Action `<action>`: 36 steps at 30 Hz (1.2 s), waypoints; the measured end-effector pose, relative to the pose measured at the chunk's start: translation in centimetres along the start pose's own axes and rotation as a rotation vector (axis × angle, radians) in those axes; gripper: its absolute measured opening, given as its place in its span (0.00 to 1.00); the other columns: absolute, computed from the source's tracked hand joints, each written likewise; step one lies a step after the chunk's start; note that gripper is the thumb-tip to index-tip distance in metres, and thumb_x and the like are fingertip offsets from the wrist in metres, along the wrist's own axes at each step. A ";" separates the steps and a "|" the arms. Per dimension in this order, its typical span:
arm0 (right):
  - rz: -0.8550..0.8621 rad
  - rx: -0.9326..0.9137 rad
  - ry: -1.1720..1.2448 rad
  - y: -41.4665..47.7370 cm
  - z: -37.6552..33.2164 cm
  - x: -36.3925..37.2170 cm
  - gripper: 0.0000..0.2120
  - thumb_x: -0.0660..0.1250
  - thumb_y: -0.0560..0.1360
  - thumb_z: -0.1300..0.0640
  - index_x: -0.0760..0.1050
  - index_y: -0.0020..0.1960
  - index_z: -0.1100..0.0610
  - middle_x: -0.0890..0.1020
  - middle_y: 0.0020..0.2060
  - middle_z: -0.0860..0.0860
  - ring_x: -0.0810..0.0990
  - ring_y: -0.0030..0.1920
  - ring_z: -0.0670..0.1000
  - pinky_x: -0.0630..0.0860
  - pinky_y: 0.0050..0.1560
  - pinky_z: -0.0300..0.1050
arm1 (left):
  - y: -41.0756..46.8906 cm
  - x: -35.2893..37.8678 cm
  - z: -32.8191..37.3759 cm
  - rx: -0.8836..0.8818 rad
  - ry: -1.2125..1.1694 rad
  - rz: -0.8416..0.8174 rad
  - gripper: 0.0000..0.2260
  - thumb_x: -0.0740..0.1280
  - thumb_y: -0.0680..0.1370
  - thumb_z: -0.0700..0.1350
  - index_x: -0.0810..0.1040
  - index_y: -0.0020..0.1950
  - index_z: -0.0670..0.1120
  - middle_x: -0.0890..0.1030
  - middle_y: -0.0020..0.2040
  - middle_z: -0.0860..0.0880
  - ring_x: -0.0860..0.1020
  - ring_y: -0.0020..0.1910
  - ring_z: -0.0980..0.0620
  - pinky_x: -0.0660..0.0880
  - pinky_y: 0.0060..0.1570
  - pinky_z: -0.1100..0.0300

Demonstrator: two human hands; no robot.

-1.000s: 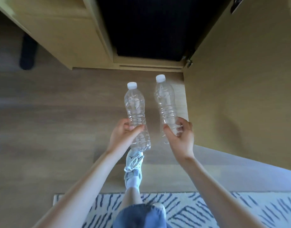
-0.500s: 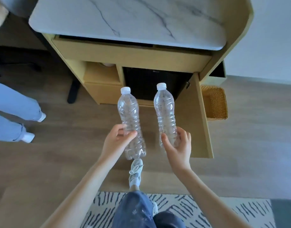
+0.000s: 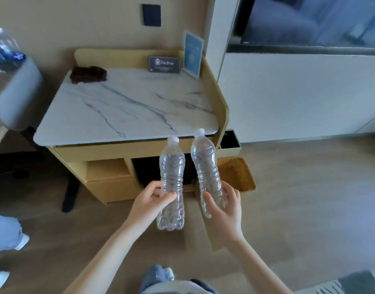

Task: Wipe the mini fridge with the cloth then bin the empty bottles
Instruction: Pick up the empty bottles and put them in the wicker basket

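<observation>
My left hand (image 3: 149, 205) grips a clear empty bottle (image 3: 172, 166) with a white cap, held upright. My right hand (image 3: 225, 211) grips a second clear empty bottle (image 3: 205, 164), tilted slightly left. Both are held above the floor in front of the cabinet. Behind them the black mini fridge (image 3: 145, 170) sits in the cabinet's lower opening, partly hidden by the bottles. A dark brown cloth (image 3: 88, 74) lies crumpled on the marble top (image 3: 127, 107) at its back left corner.
A woven wicker basket (image 3: 238, 172) stands on the floor right of the cabinet, with a black-lined bin (image 3: 231, 142) behind it. The open cabinet door (image 3: 212, 234) juts toward me. Two signs stand on the marble top. Another person's legs (image 3: 4, 232) are at the left edge.
The view has risen and pulled back from the fridge; the cabinet's top and wall are now visible. Both hands still hold the bottles, now higher off the floor.
</observation>
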State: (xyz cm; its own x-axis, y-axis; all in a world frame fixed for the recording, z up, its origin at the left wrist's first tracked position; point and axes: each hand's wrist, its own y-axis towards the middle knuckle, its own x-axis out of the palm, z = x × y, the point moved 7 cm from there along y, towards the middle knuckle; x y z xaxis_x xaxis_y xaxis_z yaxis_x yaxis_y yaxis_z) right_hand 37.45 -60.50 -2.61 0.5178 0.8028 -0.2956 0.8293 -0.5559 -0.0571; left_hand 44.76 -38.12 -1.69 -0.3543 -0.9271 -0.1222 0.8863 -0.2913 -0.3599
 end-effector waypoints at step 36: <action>0.847 0.260 0.092 -16.0 14.7 -50.0 0.29 0.76 0.69 0.44 0.75 0.66 0.54 0.76 0.58 0.46 0.79 0.55 0.51 0.77 0.59 0.55 | -11.1 54.3 3.9 0.158 0.360 -0.791 0.27 0.70 0.62 0.68 0.77 0.59 0.60 0.79 0.53 0.57 0.78 0.53 0.60 0.78 0.53 0.63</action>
State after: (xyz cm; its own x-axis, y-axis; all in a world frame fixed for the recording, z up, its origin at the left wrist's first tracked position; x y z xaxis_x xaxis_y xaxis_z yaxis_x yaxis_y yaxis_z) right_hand -4.76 -94.89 -0.94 0.9596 0.1085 -0.2595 0.0927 -0.9931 -0.0725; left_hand 16.85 -86.12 -0.71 -0.9300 -0.3177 -0.1848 0.3634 -0.8700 -0.3333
